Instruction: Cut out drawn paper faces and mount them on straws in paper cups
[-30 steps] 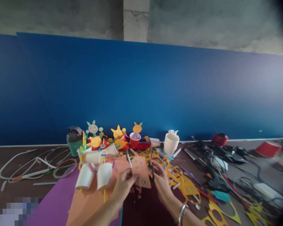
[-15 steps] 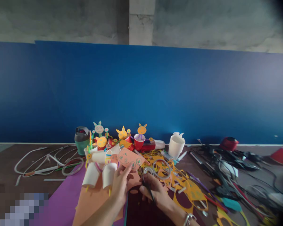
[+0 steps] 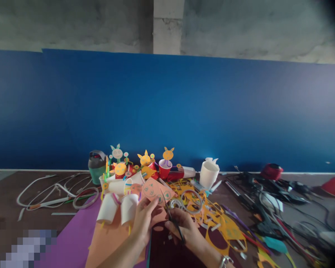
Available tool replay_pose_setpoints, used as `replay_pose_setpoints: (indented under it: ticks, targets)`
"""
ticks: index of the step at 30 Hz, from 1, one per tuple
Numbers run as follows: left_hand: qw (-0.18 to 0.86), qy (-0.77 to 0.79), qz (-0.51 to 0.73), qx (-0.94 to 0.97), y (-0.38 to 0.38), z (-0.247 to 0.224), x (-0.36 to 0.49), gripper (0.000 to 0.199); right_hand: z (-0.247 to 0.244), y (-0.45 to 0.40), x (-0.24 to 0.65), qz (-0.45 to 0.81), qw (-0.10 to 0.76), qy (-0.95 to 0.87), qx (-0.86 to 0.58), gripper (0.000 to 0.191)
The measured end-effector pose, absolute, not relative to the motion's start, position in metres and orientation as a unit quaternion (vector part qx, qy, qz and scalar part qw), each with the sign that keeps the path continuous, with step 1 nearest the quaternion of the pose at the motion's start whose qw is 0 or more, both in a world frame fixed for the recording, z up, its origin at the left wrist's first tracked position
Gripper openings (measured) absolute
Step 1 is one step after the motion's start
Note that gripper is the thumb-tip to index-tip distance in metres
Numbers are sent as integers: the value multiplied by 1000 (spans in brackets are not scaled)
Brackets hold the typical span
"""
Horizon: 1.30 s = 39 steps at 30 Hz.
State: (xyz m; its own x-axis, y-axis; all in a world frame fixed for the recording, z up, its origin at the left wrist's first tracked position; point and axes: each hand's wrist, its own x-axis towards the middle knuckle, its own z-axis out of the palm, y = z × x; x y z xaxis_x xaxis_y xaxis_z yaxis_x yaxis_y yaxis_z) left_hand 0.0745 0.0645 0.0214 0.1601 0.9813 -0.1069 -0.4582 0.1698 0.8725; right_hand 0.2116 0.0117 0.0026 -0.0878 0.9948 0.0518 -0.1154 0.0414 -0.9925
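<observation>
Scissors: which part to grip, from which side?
I'd take the scissors by the dark handle, coming from the near right. The handle angles toward the wearer; the blades point away and leftward, up to the peach paper pinched by the left hand. The right hand has that handle now; exact finger placement is unclear.

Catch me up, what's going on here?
A person's left hand pinches a salmon-orange piece of paper with round shapes drawn on it, while the right hand holds dark-handled scissors, blades at the paper's right part. Two white tapered cups lie to the left; yellow cut-paper scraps spread to the right. Behind, an orange paper animal head stands above a red cup.
</observation>
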Motion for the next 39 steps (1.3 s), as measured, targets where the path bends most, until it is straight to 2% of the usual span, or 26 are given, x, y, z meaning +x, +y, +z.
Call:
replay_pose_setpoints:
  ticks: [17, 26, 32, 39]
  targets:
    - [686, 352, 506, 387, 60, 27, 75, 21, 3, 11, 208, 534, 514, -492, -457, 39]
    - [561, 373, 641, 369, 87, 42, 58, 24, 6, 15, 234, 601, 421, -528, -427, 38]
    - [482, 428, 572, 507, 89, 55, 48, 23, 20, 18, 251, 590, 416, -545, -427, 37]
    - [548, 397, 508, 533, 78, 61, 59, 28, 6, 18, 247, 585, 406, -563, -420, 41]
